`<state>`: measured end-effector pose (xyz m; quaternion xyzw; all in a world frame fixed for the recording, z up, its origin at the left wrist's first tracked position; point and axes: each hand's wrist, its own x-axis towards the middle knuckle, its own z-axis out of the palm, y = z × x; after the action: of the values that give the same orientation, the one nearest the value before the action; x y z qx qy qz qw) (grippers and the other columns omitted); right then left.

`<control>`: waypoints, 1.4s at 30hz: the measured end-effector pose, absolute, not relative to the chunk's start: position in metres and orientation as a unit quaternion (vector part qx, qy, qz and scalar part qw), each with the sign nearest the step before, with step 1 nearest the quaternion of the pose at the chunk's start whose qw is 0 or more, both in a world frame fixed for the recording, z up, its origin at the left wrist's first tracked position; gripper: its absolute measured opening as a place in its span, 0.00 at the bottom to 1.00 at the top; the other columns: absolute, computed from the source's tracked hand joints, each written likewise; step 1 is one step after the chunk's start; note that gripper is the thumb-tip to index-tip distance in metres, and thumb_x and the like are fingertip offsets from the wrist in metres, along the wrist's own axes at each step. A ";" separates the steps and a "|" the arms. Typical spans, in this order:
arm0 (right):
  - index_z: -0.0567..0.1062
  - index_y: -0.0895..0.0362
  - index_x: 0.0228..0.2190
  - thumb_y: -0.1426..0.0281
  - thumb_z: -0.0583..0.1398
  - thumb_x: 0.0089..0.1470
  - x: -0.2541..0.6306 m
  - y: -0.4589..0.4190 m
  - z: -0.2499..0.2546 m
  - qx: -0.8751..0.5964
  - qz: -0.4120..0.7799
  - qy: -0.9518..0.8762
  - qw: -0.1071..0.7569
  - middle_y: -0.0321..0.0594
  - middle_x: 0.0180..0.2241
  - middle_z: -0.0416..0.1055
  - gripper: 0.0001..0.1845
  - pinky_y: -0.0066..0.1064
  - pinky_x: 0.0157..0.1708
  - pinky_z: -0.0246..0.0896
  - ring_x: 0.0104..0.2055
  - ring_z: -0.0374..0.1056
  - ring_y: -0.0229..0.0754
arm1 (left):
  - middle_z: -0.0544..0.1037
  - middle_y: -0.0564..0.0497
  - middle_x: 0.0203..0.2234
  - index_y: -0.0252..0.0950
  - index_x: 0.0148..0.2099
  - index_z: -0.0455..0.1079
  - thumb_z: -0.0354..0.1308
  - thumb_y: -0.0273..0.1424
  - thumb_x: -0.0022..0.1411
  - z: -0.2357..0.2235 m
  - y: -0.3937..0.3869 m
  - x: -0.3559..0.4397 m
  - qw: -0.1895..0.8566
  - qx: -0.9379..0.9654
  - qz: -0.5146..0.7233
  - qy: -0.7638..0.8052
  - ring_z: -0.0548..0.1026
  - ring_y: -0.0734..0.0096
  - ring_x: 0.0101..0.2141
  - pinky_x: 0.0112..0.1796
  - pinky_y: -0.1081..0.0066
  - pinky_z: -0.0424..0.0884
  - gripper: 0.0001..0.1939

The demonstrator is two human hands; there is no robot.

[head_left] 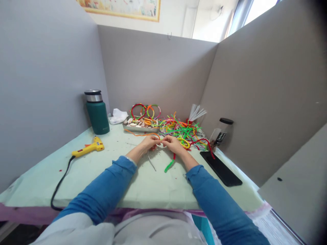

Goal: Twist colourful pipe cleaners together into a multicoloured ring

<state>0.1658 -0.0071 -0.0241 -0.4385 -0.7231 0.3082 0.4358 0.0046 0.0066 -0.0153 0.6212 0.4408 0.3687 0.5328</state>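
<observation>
My left hand [150, 142] and my right hand [172, 143] meet over the middle of the table, thumbs and fingertips pinched together. Between them they hold pipe cleaners, and the exact join is hidden by the fingers. An orange pipe cleaner [139, 134] runs out leftward from the fingertips. Below my left hand hangs a thin whitish pipe cleaner [152, 162]. A red and green pipe cleaner [169, 165] sticks out below my right hand; whether that hand grips it, I cannot tell. Near my right wrist lies a yellow loop [185, 143].
Behind my hands are a metal tray [143, 129] of shells, pipe-cleaner rings [138, 104] and a tangled pipe-cleaner pile [182, 127]. To the left are a yellow glue gun [88, 149] and green bottle [97, 117]; to the right, a black slab [222, 170] and clear jar [222, 131]. Partitions enclose the table.
</observation>
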 end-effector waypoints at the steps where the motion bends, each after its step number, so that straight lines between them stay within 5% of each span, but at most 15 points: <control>1: 0.70 0.61 0.26 0.66 0.57 0.45 0.166 -0.007 -0.024 -0.441 0.311 -0.721 0.435 0.34 0.19 0.66 0.09 0.23 0.21 0.50 0.20 0.57 0.31 | 0.65 0.57 0.14 0.31 0.29 0.66 0.63 0.36 0.44 -0.015 0.006 0.004 0.538 0.621 0.366 0.438 0.61 0.83 0.13 0.15 0.79 0.54 0.14; 17: 0.69 0.60 0.26 0.66 0.58 0.43 0.166 -0.005 -0.025 -0.438 0.347 -0.702 0.442 0.33 0.18 0.66 0.09 0.23 0.18 0.49 0.17 0.55 0.30 | 0.64 0.57 0.12 0.30 0.28 0.67 0.61 0.29 0.45 -0.016 0.010 0.005 0.485 0.673 0.373 0.416 0.60 0.83 0.13 0.15 0.79 0.55 0.08; 31: 0.66 0.59 0.24 0.69 0.57 0.43 0.164 -0.012 -0.021 -0.467 0.407 -0.659 0.427 0.32 0.17 0.66 0.06 0.22 0.11 0.40 0.11 0.49 0.27 | 0.66 0.57 0.12 0.32 0.29 0.72 0.57 0.36 0.48 -0.013 0.007 0.004 0.284 0.753 0.353 0.477 0.62 0.81 0.14 0.17 0.79 0.54 0.12; 37: 0.67 0.59 0.26 0.68 0.57 0.44 0.166 -0.008 -0.025 -0.460 0.390 -0.675 0.425 0.31 0.18 0.66 0.06 0.21 0.12 0.43 0.12 0.50 0.27 | 0.64 0.57 0.10 0.31 0.33 0.72 0.58 0.33 0.47 -0.016 0.009 0.003 0.381 0.715 0.352 0.468 0.59 0.81 0.12 0.16 0.78 0.53 0.11; 42: 0.67 0.59 0.27 0.65 0.57 0.45 0.167 -0.008 -0.024 -0.437 0.373 -0.690 0.441 0.31 0.18 0.64 0.09 0.21 0.13 0.44 0.14 0.50 0.27 | 0.73 0.50 0.22 0.30 0.35 0.69 0.54 0.32 0.52 -0.011 0.004 0.007 0.521 0.613 0.378 0.459 0.61 0.83 0.13 0.16 0.77 0.55 0.11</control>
<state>0.1671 -0.0076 -0.0244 -0.4371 -0.6898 0.3727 0.4408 0.0070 0.0041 -0.0111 0.6126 0.4588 0.3784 0.5206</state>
